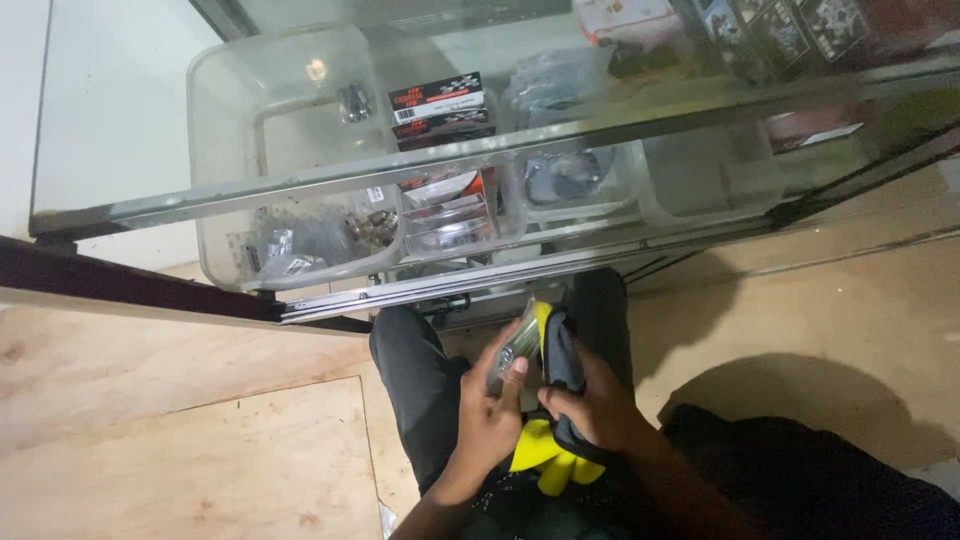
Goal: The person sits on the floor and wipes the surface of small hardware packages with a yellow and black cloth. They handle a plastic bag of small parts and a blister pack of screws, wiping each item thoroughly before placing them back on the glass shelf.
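Plywood floor [180,450] lay before a glass display case [480,170] of clear bins; left hand [490,415] pinched a small clear packet [515,350] while right hand [590,405] clasped yellow-black gloves [555,400] over the lap, where the loosely pinched packet might slip floorward.

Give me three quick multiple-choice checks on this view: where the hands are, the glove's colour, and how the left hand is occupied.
1. Where are the hands?
A. Inside the cabinet
B. In front of the cabinet, over the lap
C. Flat on the floor

2. What colours is the glove?
A. Yellow and dark grey
B. Red and white
C. All blue

3. What is the left hand doing?
A. Hanging empty
B. Gripping a clear packet
C. Pressing the glass

Answers: 1 B, both hands sit below the glass cabinet. 2 A, the glove in the right hand shows those colours. 3 B, the left hand closes on the clear packet.
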